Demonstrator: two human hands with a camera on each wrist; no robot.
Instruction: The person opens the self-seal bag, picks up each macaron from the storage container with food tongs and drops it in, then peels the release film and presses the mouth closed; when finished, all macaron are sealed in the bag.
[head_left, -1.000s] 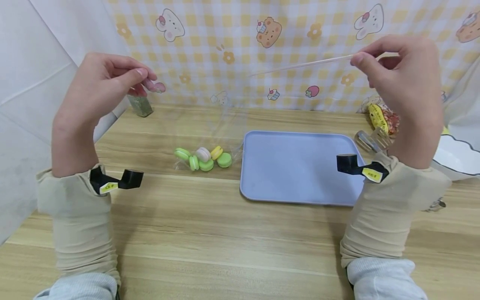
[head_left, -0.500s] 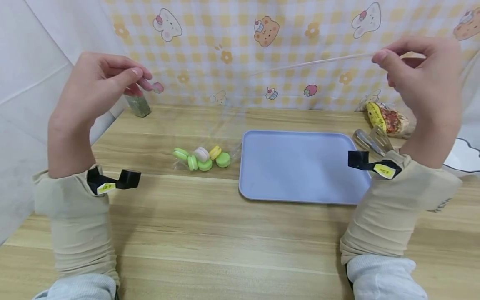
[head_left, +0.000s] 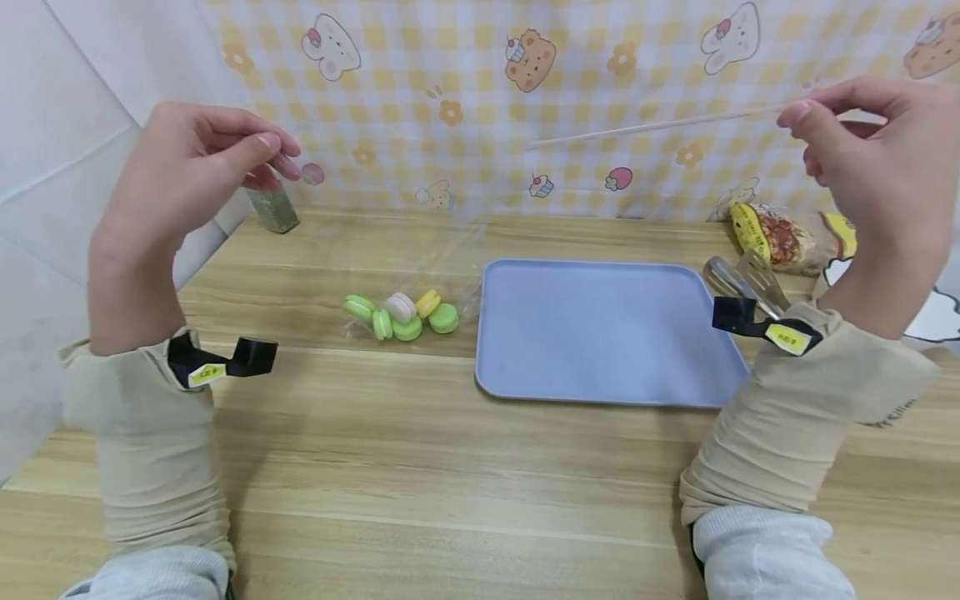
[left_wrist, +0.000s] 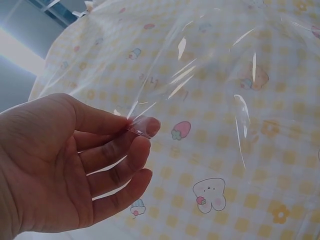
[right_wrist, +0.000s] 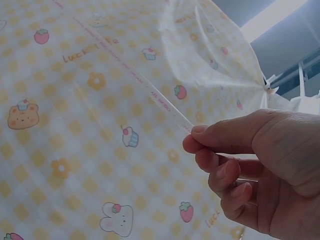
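Note:
High on the left in the head view, my left hand (head_left: 191, 171) pinches the edge of a clear plastic bag (left_wrist: 182, 75) between thumb and forefinger. The film is see-through, with glare streaks in the left wrist view. Several green, yellow and pale lilac macarons (head_left: 407, 328) lie in the bag's bottom, low over the wooden table. Across on the right, my right hand (head_left: 888, 167) pinches the end of a narrow whitish strip (right_wrist: 165, 106) with small pink print. The strip stretches taut leftward from those fingertips toward the bag's top, where its far end fades from sight.
A blue tray (head_left: 600, 333) lies right of the macarons. Behind it on the right are metal serving utensils (head_left: 761, 279), a yellow food packet (head_left: 791, 237) and a white bowl (head_left: 930, 321), partly behind my right wrist. A jar (head_left: 276, 212) stands behind my left hand.
My right hand has moved steadily right, drawing the strip along; its visible left end sits further right. My left hand keeps its pinch and the macarons hold nearly the same place.

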